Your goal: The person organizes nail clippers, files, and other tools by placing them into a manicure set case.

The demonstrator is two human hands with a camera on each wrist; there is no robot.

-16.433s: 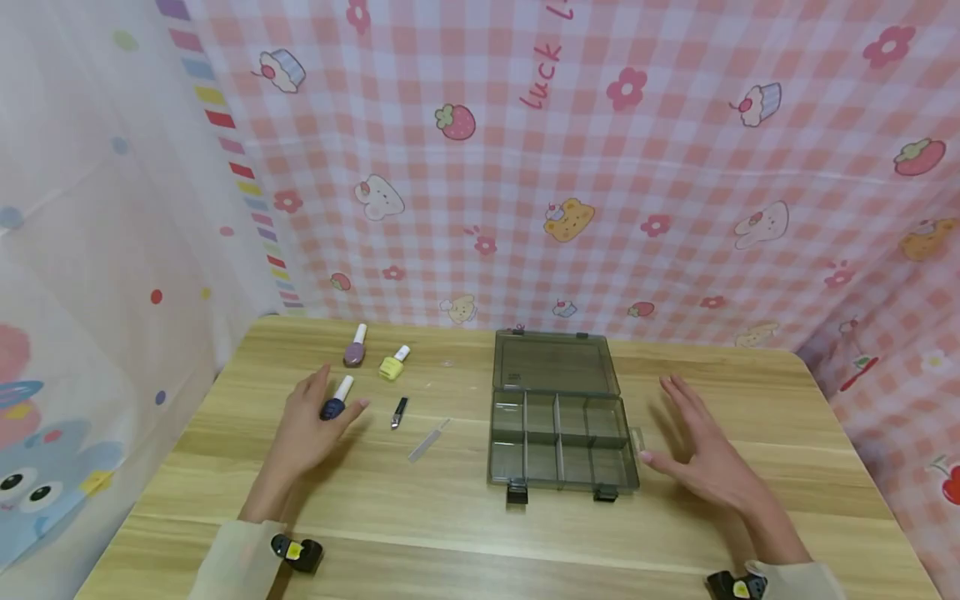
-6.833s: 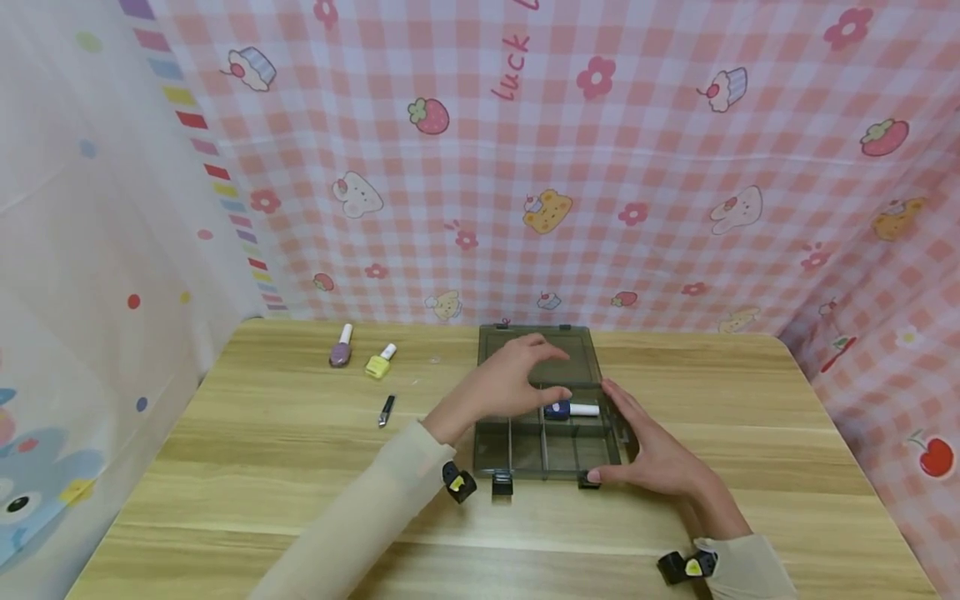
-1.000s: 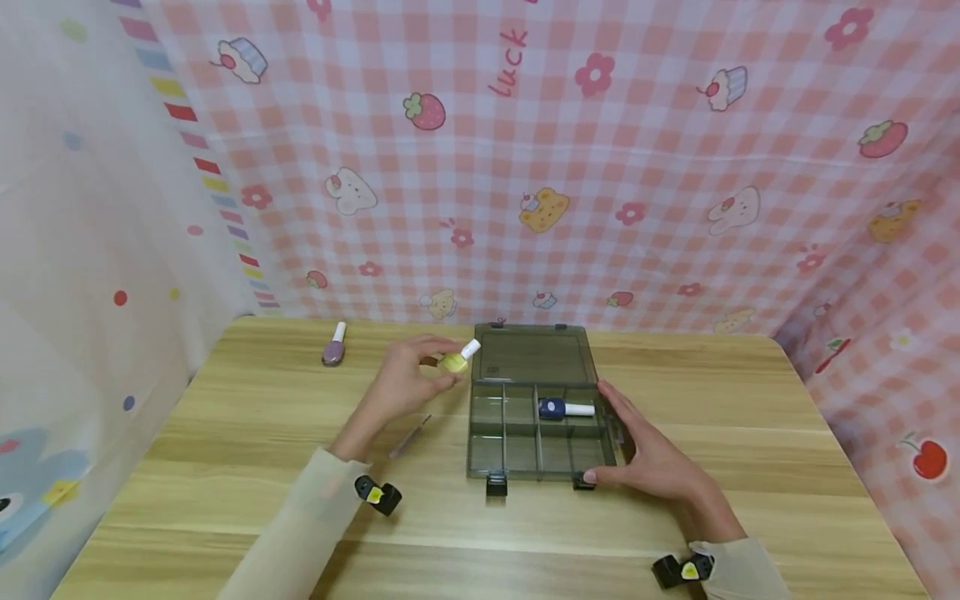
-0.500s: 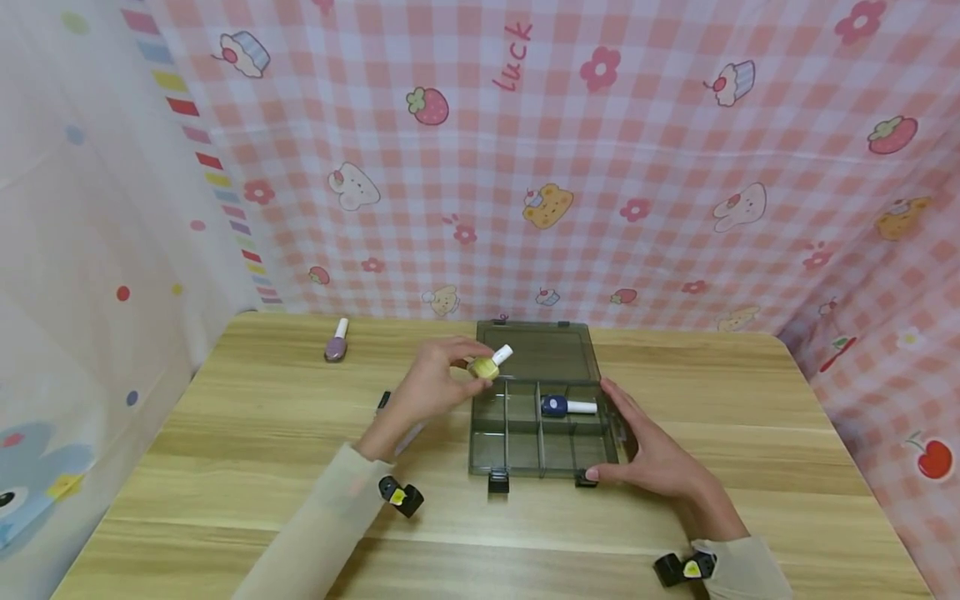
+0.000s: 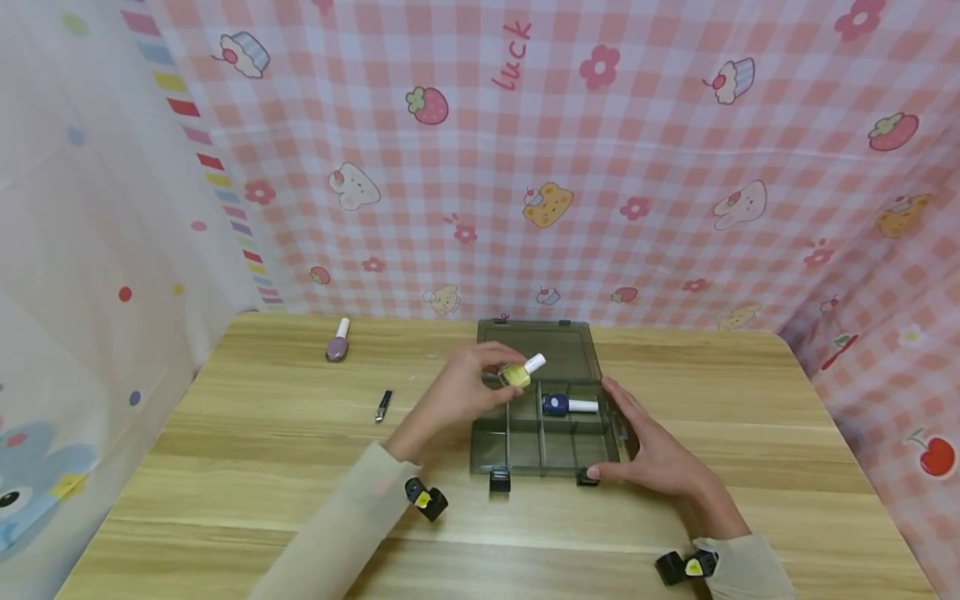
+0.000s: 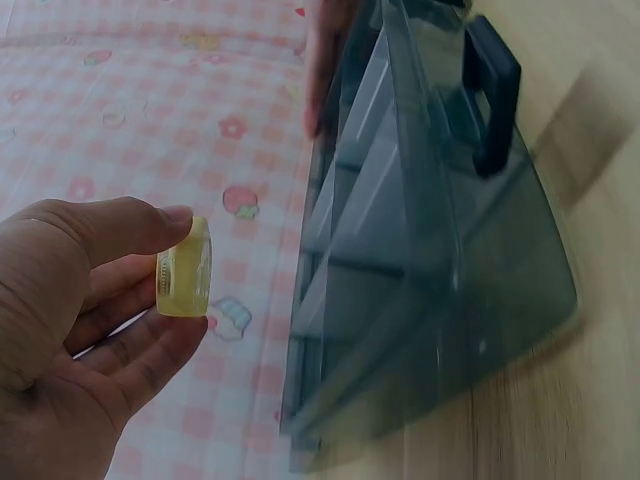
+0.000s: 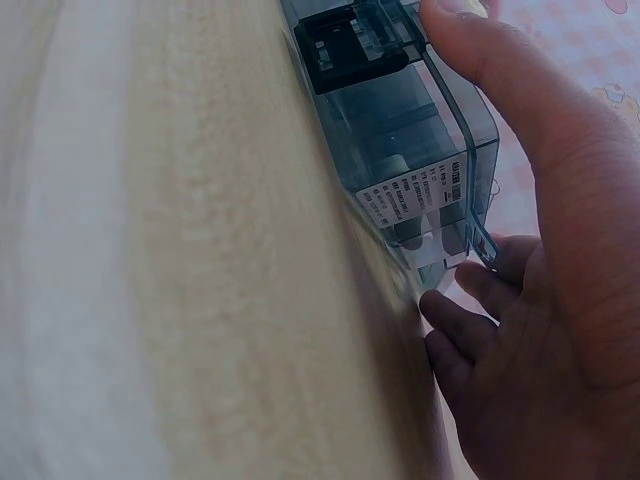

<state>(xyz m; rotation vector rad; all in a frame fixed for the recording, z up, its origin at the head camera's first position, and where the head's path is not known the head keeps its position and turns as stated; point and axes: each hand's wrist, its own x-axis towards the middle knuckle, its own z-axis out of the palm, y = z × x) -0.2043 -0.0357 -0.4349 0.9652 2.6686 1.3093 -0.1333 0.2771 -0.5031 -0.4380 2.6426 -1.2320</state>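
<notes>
My left hand pinches a yellow nail polish bottle with a white cap, held above the left compartments of a smoky clear compartment box. In the left wrist view, thumb and fingers grip the bottle's yellow body. The box lies with its lid folded back. A navy nail polish bottle lies in the back right compartment, white cap pointing right. My right hand holds the box's right end, thumb at the front right latch; in the right wrist view its fingers touch the side.
A mauve nail polish bottle lies at the table's back left. Nail clippers with a black lever lie left of the box, near my left forearm. Patterned pink cloth hangs behind the wooden table.
The navy bottle went from the table into the box earlier. Over the last second my left hand has carried the yellow bottle rightward over the box. The right hand stays put.
</notes>
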